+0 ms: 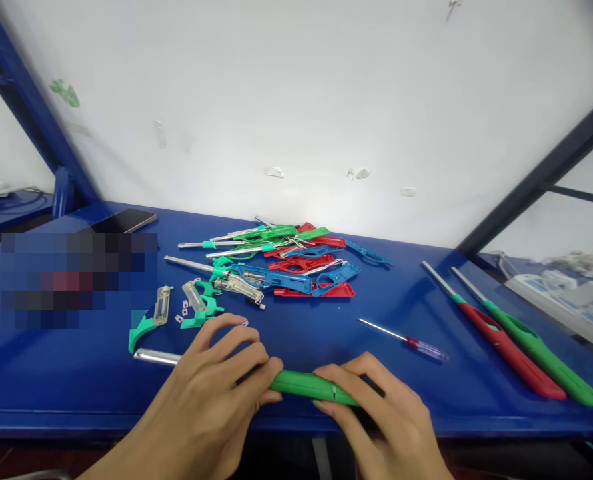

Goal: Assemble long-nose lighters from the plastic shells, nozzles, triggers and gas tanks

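A long-necked green gas lighter (pixel 301 383) lies crosswise near the table's front edge, its metal tube pointing left. My left hand (pixel 216 393) is closed round its middle, hiding the trigger area. Fingers of my right hand (pixel 376 407) grip the handle end, where a small slot shows in the green casing. Just beyond my left hand lie teal plastic parts (pixel 143 328), a clear fuel tank (pixel 162 305) and tiny white pieces (pixel 182 312). Behind them is a heap of loose lighter parts, with blue casing halves (pixel 276 279), red ones (pixel 336 291) and green ones (pixel 271 233).
A screwdriver (pixel 411 343) with a clear and red handle lies right of centre. Farther right are a red lighter (pixel 511 350) and a green lighter (pixel 551 353), side by side. A phone (pixel 126 221) is at the back left of the blue table (pixel 301 333), partly behind a blurred patch.
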The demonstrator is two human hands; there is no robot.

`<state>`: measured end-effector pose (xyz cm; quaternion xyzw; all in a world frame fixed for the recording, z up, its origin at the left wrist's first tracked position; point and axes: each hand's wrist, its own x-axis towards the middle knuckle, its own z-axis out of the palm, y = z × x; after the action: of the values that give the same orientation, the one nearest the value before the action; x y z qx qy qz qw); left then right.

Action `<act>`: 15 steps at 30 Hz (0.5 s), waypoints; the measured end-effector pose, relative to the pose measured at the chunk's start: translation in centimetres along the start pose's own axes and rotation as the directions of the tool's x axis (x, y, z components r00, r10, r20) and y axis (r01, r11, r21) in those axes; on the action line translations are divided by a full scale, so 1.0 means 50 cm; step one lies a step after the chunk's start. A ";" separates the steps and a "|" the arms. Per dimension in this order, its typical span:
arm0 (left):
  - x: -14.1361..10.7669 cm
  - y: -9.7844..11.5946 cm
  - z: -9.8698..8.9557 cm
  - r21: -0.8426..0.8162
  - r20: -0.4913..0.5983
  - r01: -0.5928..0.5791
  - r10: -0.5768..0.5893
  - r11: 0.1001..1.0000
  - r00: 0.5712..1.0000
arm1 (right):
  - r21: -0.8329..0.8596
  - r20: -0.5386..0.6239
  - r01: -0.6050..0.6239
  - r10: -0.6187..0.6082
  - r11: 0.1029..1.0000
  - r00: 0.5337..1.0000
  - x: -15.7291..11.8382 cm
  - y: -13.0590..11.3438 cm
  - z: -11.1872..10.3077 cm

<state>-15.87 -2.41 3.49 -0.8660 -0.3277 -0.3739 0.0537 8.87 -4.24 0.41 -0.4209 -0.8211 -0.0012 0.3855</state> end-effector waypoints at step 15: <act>-0.042 -0.079 -0.051 0.156 0.037 0.066 -0.072 0.986 0.997 | 0.023 -0.044 0.049 -0.048 0.999 0.998 -0.010 0.027 0.011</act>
<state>-20.90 -1.29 3.28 -0.8552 -0.3866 -0.3304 0.1006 9.63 -3.51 -0.73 -0.3958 -0.8226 -0.0097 0.4080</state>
